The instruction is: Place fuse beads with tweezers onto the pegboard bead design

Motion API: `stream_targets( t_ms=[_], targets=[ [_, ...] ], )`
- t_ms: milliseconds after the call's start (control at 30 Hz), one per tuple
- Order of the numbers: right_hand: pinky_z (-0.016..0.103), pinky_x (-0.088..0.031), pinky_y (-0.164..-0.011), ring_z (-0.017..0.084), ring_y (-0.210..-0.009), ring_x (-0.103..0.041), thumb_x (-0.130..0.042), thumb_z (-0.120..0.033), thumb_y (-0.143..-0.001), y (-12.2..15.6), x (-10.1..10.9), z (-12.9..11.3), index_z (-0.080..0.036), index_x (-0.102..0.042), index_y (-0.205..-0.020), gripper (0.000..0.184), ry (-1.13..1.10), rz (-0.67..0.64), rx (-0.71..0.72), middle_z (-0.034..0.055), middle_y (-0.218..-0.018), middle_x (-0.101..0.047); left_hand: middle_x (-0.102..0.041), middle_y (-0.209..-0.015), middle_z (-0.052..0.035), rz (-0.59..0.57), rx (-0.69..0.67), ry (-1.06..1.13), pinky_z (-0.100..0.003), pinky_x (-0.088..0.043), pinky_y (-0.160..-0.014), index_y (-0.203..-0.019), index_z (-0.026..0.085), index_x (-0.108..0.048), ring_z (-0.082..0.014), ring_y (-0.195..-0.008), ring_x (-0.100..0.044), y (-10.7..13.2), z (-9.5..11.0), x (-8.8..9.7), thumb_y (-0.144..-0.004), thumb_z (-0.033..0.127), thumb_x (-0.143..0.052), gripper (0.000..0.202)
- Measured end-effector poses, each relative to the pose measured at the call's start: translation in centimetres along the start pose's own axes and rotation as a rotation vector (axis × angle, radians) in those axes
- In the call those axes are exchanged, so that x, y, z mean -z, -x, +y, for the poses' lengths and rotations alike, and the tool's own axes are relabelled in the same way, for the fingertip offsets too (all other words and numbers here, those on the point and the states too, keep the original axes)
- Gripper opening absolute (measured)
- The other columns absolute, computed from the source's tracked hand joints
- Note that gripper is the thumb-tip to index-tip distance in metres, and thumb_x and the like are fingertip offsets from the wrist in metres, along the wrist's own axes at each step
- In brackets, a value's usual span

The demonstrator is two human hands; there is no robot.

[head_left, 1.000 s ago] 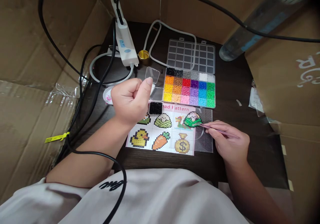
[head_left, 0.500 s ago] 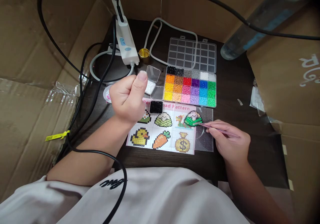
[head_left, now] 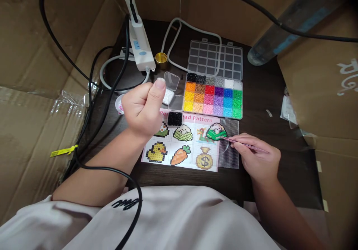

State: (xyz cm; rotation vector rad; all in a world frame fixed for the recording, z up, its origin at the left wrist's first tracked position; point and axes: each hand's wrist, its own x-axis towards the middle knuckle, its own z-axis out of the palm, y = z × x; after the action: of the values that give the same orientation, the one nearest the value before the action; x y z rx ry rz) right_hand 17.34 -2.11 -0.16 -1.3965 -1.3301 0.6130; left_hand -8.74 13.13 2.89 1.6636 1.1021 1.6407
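Observation:
My left hand is raised in a fist over the top left of the bead pattern sheet, thumb up, and I cannot see anything in it. My right hand pinches pink tweezers, whose tip rests at a green and white bead figure on a clear pegboard. A pile of black beads lies on the sheet. Beyond it stands an open bead box with many coloured compartments, its clear lid folded back.
A small clear case with white beads sits by the bead box. A white power strip, black and white cables, a gold cap and cardboard walls surround the dark table. A grey tube leans at the right.
My left fist has lifted a little up and to the left, with the thumb raised higher. My right hand and the tweezers have stayed at the bead figure.

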Motion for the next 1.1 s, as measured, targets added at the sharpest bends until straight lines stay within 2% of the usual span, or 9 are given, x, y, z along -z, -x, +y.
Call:
stream_targets(
  t_ms=[367, 700, 800, 933, 1100],
  targets=[
    [0.038, -0.061, -0.075, 0.021, -0.080, -0.075, -0.074, -0.004, -0.081, -0.10, -0.13, -0.14, -0.024, -0.081, -0.088, 0.022, -0.001, 0.001, 0.014, 0.0033, -0.087, -0.080, -0.033, -0.047, 0.0035, -0.004, -0.020, -0.033, -0.033, -0.020, -0.047, -0.051, 0.015, -0.034, -0.0050, -0.045, -0.032, -0.01, 0.43, -0.02, -0.096, 0.048, -0.061, 0.062],
    [0.037, -0.062, -0.075, 0.021, -0.081, -0.075, -0.075, -0.005, -0.081, -0.07, -0.01, 0.09, -0.024, -0.081, -0.089, 0.022, 0.004, -0.002, 0.019, 0.0029, -0.087, -0.080, -0.027, -0.048, 0.0044, 0.001, -0.079, 0.003, -0.033, -0.019, -0.045, -0.050, 0.017, -0.035, -0.0053, -0.043, -0.029, -0.11, 0.04, -0.03, -0.097, 0.042, -0.062, 0.060],
    [0.035, -0.062, -0.076, 0.020, -0.082, -0.076, -0.074, -0.003, -0.081, -0.06, -0.02, 0.13, -0.025, -0.081, -0.091, 0.025, 0.000, -0.003, 0.026, 0.0022, -0.089, -0.081, -0.026, -0.049, 0.0034, 0.011, -0.053, 0.059, -0.033, -0.017, -0.046, -0.050, 0.017, -0.033, -0.0058, -0.044, -0.030, -0.13, 0.01, -0.20, -0.098, 0.040, -0.060, 0.060],
    [0.034, -0.061, -0.076, 0.019, -0.083, -0.076, -0.073, -0.001, -0.081, -0.06, -0.06, 0.06, -0.026, -0.082, -0.092, 0.029, -0.002, 0.002, 0.032, 0.0013, -0.089, -0.081, -0.023, -0.049, 0.0031, 0.032, -0.052, 0.193, -0.033, -0.013, -0.045, -0.052, 0.017, -0.028, -0.0060, -0.043, -0.024, -0.28, -0.05, -0.52, -0.098, 0.041, -0.059, 0.061],
    [0.032, -0.061, -0.077, 0.018, -0.083, -0.076, -0.073, 0.000, -0.081, -0.02, -0.05, -0.04, -0.027, -0.082, -0.092, 0.030, 0.000, -0.004, 0.030, 0.0002, -0.090, -0.081, -0.026, -0.048, 0.0030, 0.032, -0.067, 0.264, -0.031, -0.014, -0.045, -0.051, 0.017, -0.029, -0.0056, -0.044, -0.025, -0.36, -0.18, -0.65, -0.099, 0.039, -0.058, 0.060]
  ],
)
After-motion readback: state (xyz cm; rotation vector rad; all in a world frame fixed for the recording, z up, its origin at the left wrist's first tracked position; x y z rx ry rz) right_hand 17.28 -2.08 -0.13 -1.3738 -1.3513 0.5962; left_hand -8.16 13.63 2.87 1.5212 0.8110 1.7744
